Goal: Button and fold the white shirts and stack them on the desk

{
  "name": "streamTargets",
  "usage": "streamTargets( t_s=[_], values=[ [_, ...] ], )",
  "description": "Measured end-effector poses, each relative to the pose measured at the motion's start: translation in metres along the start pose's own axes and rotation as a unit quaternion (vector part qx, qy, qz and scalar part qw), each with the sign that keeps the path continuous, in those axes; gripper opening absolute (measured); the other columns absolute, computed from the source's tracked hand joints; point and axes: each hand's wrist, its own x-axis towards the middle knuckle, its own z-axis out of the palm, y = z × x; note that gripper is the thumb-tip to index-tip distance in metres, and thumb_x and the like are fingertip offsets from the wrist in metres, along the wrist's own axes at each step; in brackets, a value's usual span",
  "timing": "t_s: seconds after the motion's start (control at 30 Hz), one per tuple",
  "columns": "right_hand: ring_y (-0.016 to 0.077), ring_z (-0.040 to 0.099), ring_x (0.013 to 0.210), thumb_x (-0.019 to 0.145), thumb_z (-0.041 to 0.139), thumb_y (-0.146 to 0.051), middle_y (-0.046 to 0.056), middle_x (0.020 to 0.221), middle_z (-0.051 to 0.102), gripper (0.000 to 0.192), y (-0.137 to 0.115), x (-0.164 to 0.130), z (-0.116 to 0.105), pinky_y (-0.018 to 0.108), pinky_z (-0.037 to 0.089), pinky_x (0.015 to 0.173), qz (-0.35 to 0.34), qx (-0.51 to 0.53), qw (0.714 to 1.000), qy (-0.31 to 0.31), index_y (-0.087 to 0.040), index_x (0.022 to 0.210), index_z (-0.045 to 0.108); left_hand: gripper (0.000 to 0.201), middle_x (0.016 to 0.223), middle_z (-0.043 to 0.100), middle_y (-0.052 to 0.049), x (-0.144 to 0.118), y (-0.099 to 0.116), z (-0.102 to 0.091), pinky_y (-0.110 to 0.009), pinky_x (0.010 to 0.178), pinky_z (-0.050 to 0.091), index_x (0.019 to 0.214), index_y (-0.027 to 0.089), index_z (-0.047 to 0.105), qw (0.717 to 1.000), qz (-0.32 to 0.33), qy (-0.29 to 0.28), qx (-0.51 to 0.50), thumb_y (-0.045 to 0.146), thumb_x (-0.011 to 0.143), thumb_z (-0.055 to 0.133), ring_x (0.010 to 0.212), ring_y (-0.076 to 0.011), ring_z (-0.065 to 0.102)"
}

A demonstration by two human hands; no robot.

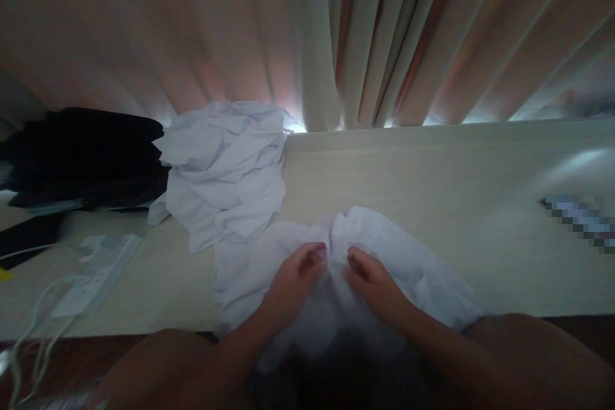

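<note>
A white garment that looks like a shirt (394, 237) lies spread and wrinkled at the table's front edge, its lower part hanging towards my lap. My left hand (294, 278) is on its middle, fingers curled and closed on the cloth beside a vertical fold. Just across that fold, my right hand (377, 282) has its fingers bent in a pinch on the cloth. A small gap separates the two hands. What exactly sits between the fingertips is partly hidden.
Crumpled white cloths (225, 166) are heaped at the back left, touching the shirt. Beside them stands a dark pile of folded cloth (86, 154). A white power strip (98, 275) with cables (41, 314) lies at left. Curtains (240, 32) hang behind the table (408, 173). A blurred-out object (581, 218) lies right.
</note>
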Motion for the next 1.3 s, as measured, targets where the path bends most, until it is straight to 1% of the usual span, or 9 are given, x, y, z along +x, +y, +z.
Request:
streamTargets(
  t_s=[0.17, 0.3, 0.47, 0.57, 0.73, 0.9, 1.0, 1.17, 1.3],
  values=[
    [0.0143, 0.043, 0.067, 0.076, 0.06, -0.03, -0.003, 0.071, 0.044, 0.016, -0.001, -0.001, 0.008, 0.025, 0.037, 0.059, 0.006, 0.058, 0.998, -0.009, -0.022, 0.074, 0.046, 0.037, 0.079, 0.069, -0.004, -0.004, 0.001, 0.01, -0.032, 0.067, 0.048, 0.114, 0.022, 0.072, 0.999, -0.001, -0.012, 0.045, 0.04, 0.082, 0.065, 0.071, -0.0211, 0.061],
    [0.0143, 0.044, 0.066, 0.085, 0.058, -0.042, -0.002, 0.071, 0.046, 0.026, -0.001, -0.004, 0.01, 0.025, 0.038, 0.057, 0.037, 0.065, 0.997, 0.013, -0.022, 0.074, 0.046, 0.03, 0.07, 0.065, -0.001, -0.008, 0.003, 0.013, -0.03, 0.062, 0.046, 0.098, 0.022, 0.072, 0.999, 0.012, 0.013, 0.037, 0.044, 0.08, 0.068, 0.066, -0.0186, 0.058],
    [0.0132, 0.046, 0.054, 0.092, 0.052, -0.048, -0.003, 0.068, 0.053, 0.024, -0.002, -0.01, 0.005, 0.024, 0.033, 0.048, 0.047, 0.047, 0.996, 0.061, -0.024, 0.094, 0.05, 0.025, 0.069, 0.062, 0.0, -0.006, 0.004, 0.01, -0.027, 0.057, 0.044, 0.087, 0.019, 0.066, 0.999, -0.004, 0.031, -0.007, 0.043, 0.081, 0.065, 0.059, -0.0157, 0.057],
    [0.0136, 0.047, 0.049, 0.094, 0.052, -0.043, -0.005, 0.061, 0.055, 0.026, -0.003, -0.014, 0.003, 0.024, 0.031, 0.047, 0.0, -0.061, 0.993, 0.102, -0.024, 0.111, 0.051, 0.022, 0.074, 0.062, -0.001, -0.002, 0.001, 0.009, -0.028, 0.062, 0.046, 0.082, 0.018, 0.065, 0.998, 0.013, 0.064, 0.016, 0.04, 0.081, 0.065, 0.064, -0.0159, 0.058],
    [0.0143, 0.05, 0.05, 0.092, 0.053, -0.032, -0.005, 0.056, 0.055, 0.022, -0.002, -0.018, 0.012, 0.026, 0.036, 0.054, -0.068, -0.209, 0.971, 0.092, -0.024, 0.111, 0.062, 0.018, 0.079, 0.062, -0.003, -0.003, 0.002, 0.013, -0.03, 0.071, 0.048, 0.077, 0.019, 0.063, 0.991, 0.055, 0.102, 0.065, 0.036, 0.083, 0.064, 0.076, -0.018, 0.06],
    [0.0154, 0.057, 0.055, 0.091, 0.055, -0.027, -0.002, 0.062, 0.062, 0.029, 0.007, -0.018, 0.018, 0.027, 0.043, 0.06, -0.096, -0.261, 0.956, 0.09, -0.024, 0.117, 0.066, 0.011, 0.075, 0.06, -0.001, -0.009, 0.008, 0.019, -0.029, 0.07, 0.046, 0.075, 0.019, 0.061, 0.987, 0.081, 0.102, 0.092, 0.027, 0.082, 0.062, 0.073, -0.0166, 0.058],
    [0.0154, 0.06, 0.056, 0.092, 0.054, -0.028, 0.001, 0.068, 0.068, 0.03, 0.011, -0.018, 0.017, 0.027, 0.046, 0.059, -0.137, -0.29, 0.941, 0.104, -0.022, 0.119, 0.066, 0.009, 0.077, 0.061, -0.001, -0.011, 0.008, 0.019, -0.028, 0.069, 0.046, 0.079, 0.018, 0.064, 0.986, 0.092, 0.1, 0.101, 0.026, 0.082, 0.063, 0.073, -0.0163, 0.058],
    [0.0173, 0.069, 0.079, 0.095, 0.051, -0.024, 0.008, 0.099, 0.075, 0.031, 0.013, -0.017, 0.015, 0.028, 0.052, 0.073, -0.243, -0.333, 0.906, 0.093, -0.02, 0.123, 0.065, 0.011, 0.081, 0.064, -0.002, -0.011, 0.004, 0.015, -0.027, 0.068, 0.046, 0.085, 0.017, 0.067, 0.987, 0.099, 0.093, 0.088, 0.027, 0.084, 0.062, 0.075, -0.0159, 0.06],
    [0.0164, 0.065, 0.07, 0.095, 0.051, -0.021, 0.006, 0.084, 0.072, 0.034, 0.011, -0.016, 0.013, 0.028, 0.049, 0.066, -0.284, -0.39, 0.873, 0.073, -0.018, 0.127, 0.062, 0.014, 0.081, 0.064, -0.002, -0.012, 0.005, 0.012, -0.026, 0.068, 0.045, 0.082, 0.017, 0.067, 0.989, 0.098, 0.082, 0.076, 0.028, 0.087, 0.058, 0.076, -0.0158, 0.059]
  ],
)
